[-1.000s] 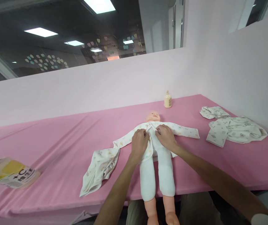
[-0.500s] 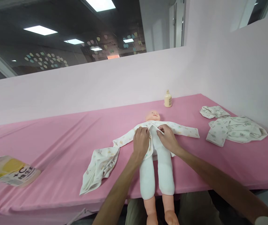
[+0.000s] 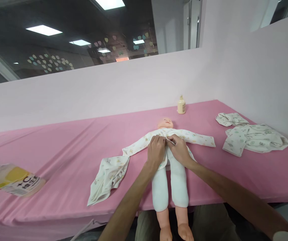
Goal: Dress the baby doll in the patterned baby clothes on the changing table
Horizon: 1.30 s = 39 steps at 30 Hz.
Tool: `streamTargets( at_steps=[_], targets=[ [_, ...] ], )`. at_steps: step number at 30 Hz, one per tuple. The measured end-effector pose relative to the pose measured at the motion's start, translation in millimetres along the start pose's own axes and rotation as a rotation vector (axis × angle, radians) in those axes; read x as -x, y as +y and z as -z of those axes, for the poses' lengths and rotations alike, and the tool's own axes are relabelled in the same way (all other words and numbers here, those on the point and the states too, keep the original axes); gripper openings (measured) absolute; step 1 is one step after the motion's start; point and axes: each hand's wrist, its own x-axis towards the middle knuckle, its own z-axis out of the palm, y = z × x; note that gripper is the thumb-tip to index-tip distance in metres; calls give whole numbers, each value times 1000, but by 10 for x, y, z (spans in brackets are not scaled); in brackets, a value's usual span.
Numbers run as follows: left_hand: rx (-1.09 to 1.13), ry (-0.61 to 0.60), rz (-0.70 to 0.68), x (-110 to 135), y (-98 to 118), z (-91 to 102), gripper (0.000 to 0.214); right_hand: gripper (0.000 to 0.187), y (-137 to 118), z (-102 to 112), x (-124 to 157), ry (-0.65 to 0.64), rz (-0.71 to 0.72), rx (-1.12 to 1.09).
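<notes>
A baby doll point(image 3: 179, 187) lies on its back, its feet past the table's near edge. It wears a white patterned baby shirt point(image 3: 197, 138) with both sleeves spread out. My left hand point(image 3: 156, 149) is closed on the shirt's front edge at the chest. Right beside it, my right hand point(image 3: 179, 149) pinches the opposite front edge. The fingertips nearly meet over the doll's chest, and my fingers hide the exact grip. Patterned baby pants point(image 3: 108, 179) lie crumpled by the end of the left sleeve.
A pink sheet point(image 3: 70, 154) covers the table. A pump bottle point(image 3: 181, 105) stands near the back wall. Folded patterned clothes point(image 3: 262, 138) lie at the right. On the left, a large clear bottle with a yellow label point(image 3: 18, 179) lies tilted. My legs are under the near edge.
My two hands have come closer together over the chest, bringing the shirt's front edges toward each other. The left hand moved right. The clothes and bottles stayed put.
</notes>
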Motion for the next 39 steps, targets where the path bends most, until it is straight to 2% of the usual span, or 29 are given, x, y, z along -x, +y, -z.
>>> streamTargets(
  at_steps=[3, 9, 15, 20, 24, 27, 30, 35, 39],
  targets=[
    [105, -47, 73, -11, 16, 34, 21, 18, -4, -21, 44, -7, 69, 113],
    [519, -192, 331, -63, 39, 203, 21, 24, 22, -51, 94, 7, 184, 208],
    [752, -243, 442, -141, 17, 230, 27, 28, 22, -41, 93, -24, 208, 216],
    [701, -239, 491, -155, 17, 185, 24, 26, 22, -29, 105, -41, 166, 220],
    [749, -220, 511, -129, 0, 147, 23, 39, 58, -31, 124, -33, 224, 297],
    [791, -219, 559, -134, -16, 119, 23, 34, 84, -42, 124, -37, 273, 348],
    [777, -218, 575, -148, -12, 121, 23, 29, 87, -47, 117, -43, 259, 350],
    [528, -182, 510, 17, 32, 218, 21, 25, 60, 67, 179, -48, 186, 476],
    [282, -194, 299, 298, 106, 331, 24, 19, 66, 242, 297, -110, 197, 587]
  ],
)
